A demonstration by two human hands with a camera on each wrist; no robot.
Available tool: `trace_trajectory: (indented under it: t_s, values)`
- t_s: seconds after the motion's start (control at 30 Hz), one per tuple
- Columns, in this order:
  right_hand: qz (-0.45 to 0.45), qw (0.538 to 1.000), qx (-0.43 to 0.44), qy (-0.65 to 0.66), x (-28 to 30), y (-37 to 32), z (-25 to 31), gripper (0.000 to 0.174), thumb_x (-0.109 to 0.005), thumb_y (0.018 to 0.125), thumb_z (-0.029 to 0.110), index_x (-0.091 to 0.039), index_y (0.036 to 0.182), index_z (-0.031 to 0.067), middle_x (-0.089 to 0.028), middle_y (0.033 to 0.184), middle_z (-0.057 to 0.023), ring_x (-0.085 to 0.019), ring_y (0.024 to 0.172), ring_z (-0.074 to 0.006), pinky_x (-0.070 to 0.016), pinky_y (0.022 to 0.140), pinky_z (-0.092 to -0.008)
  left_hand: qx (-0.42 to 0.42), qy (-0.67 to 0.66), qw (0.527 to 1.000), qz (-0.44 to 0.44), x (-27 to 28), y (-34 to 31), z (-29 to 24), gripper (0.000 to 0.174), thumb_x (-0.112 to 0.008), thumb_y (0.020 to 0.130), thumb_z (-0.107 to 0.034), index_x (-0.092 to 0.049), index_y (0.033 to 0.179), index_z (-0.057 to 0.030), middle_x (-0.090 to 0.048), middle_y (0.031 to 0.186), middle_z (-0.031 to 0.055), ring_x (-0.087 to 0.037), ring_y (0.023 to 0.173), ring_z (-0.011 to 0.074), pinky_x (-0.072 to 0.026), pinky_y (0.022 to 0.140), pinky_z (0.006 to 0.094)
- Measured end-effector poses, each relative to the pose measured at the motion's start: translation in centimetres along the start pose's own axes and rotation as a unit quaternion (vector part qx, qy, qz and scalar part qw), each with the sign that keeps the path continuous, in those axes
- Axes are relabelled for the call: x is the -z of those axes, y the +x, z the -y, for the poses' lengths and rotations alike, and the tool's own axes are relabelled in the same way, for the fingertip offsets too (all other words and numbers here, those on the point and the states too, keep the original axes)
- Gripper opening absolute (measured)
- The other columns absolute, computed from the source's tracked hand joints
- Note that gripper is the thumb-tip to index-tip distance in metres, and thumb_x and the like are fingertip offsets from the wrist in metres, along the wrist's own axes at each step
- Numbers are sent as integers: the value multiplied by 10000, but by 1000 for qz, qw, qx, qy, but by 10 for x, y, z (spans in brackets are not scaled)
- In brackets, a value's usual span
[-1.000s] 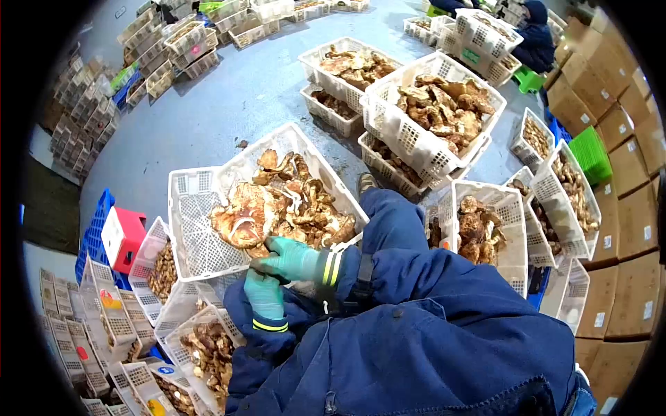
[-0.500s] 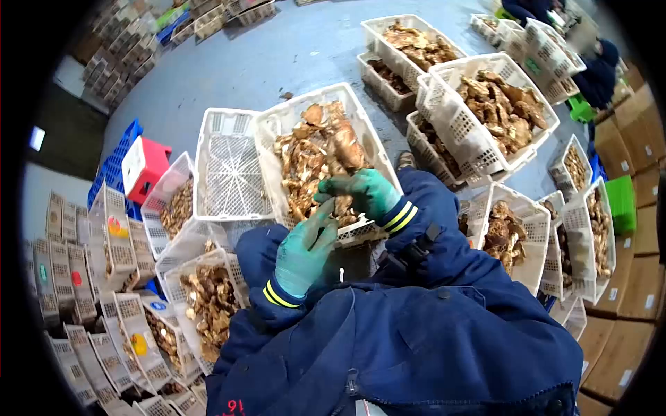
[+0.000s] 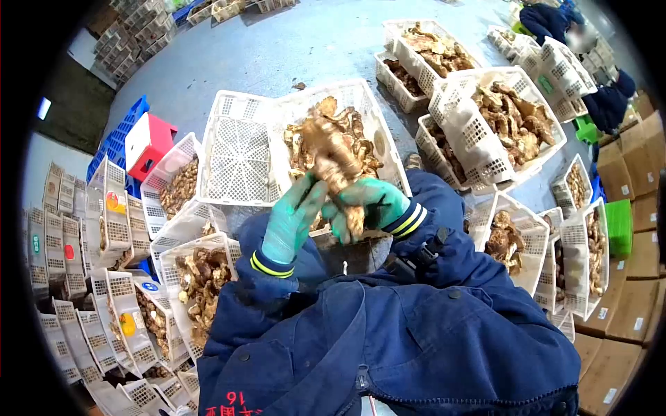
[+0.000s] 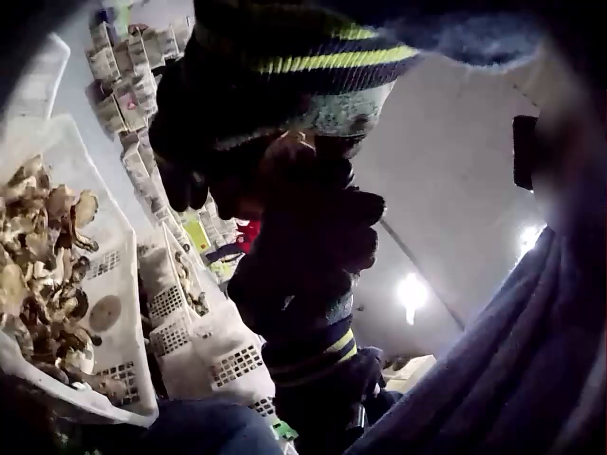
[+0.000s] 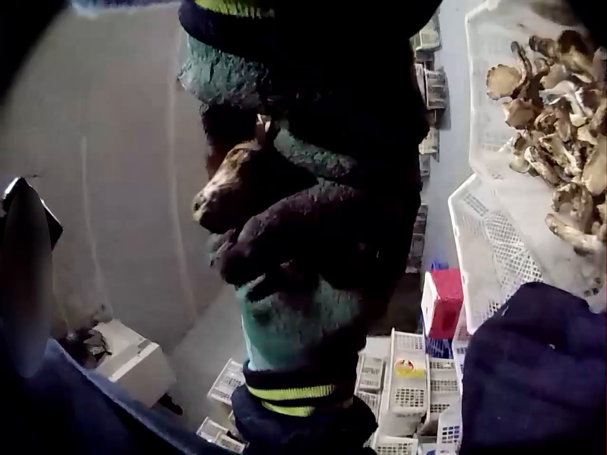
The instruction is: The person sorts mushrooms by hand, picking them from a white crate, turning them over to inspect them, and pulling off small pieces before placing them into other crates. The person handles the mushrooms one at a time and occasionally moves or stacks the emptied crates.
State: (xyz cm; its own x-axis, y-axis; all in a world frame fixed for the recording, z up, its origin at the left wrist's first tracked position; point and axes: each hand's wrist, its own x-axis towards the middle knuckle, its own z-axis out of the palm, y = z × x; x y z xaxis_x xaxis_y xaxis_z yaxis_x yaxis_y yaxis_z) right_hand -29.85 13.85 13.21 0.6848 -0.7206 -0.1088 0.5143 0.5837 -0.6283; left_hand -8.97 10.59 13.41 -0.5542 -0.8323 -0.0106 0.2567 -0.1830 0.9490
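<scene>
A large brown mushroom, partly blurred, is held over a white crate of mushrooms. Its pale stem end points toward the body. The gloved right hand grips it near the stem. The left hand, in a green glove, is beside the stem with its fingers extended, their tips at or against the mushroom. In the right wrist view the stem end shows between the dark gloved hands. The left wrist view shows the hands mostly in shadow.
An empty white crate adjoins the mushroom crate on the left. Filled crates stand at the right, more at the left. A red-and-white box sits at the left, cartons at the far right. Other people are at the upper right.
The head view has shifted. The hands, together a second ago, moved apart and right. The right hand has raised the large mushroom from the crate, and the left hand has come close to it.
</scene>
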Motion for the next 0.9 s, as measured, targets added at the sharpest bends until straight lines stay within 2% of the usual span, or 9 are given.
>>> trace_trajectory:
  t_s: [0.03,0.07,0.1,0.2,0.37,0.47,0.7,0.8,0.9]
  values:
    - [6,905,227,-358,13,1,-4,328,-571,871,179,-602,1109,-44,-671,950,-165,-652,867,-274,-509,777,-356,-14,55,994,94,8,5,6,221,-538,881,-64,-475,1078,12,-536,900,40,-576,764,95,-487,693,220]
    - [11,641,410,-649,16,5,-7,326,-574,885,170,-596,1142,-28,-665,1002,-165,-657,875,-251,-519,764,-319,-17,115,992,51,7,3,9,198,-536,867,-78,-481,1036,8,-526,867,28,-562,732,93,-476,661,219]
    - [22,692,445,-568,16,12,-16,360,-585,892,201,-575,1189,-2,-659,1012,-155,-661,850,-254,-517,765,-308,-14,174,985,7,5,0,13,177,-535,853,-91,-486,994,4,-516,834,15,-548,700,91,-465,629,218]
    - [-56,982,84,-162,-5,9,-22,377,-553,921,323,-578,1124,6,-663,906,-166,-665,769,-278,-535,592,-330,12,59,998,-22,4,-6,20,180,-480,888,-168,-519,950,-3,-461,661,-29,-404,530,55,-346,484,190]
    - [-1,974,-35,224,-14,15,-36,457,-402,992,296,-486,1227,-87,-638,981,-247,-671,731,-329,-574,633,-345,95,-192,966,-147,4,0,6,117,-512,850,-83,-545,958,-51,-449,674,-21,-388,468,58,-309,391,199]
    - [-137,990,-1,-39,-25,16,-38,312,-529,942,286,-599,955,-18,-638,714,-127,-634,592,-210,-504,515,-266,88,-7,991,-103,4,-3,4,142,-508,855,-51,-534,994,-45,-466,726,-8,-419,541,57,-344,397,204]
    - [-94,981,59,-162,-15,13,-37,241,-576,890,240,-594,867,1,-621,631,-81,-610,496,-175,-489,441,-265,123,-96,987,28,-15,-1,-2,243,-558,857,-44,-493,1083,16,-610,1048,138,-649,776,234,-547,576,335]
    - [-111,987,-30,-113,-2,18,-46,430,-526,895,137,-495,1290,-30,-658,871,-113,-665,679,-183,-559,653,-282,58,-13,998,19,-6,-4,9,292,-535,884,-133,-549,1121,36,-652,1072,121,-656,895,183,-549,739,277]
    - [-89,936,7,-342,-4,17,-47,421,-535,880,98,-511,1286,-7,-617,1120,-135,-635,976,-220,-516,833,-302,-56,166,984,10,3,-5,20,283,-487,901,-165,-600,1081,22,-664,1010,99,-655,870,181,-545,729,266]
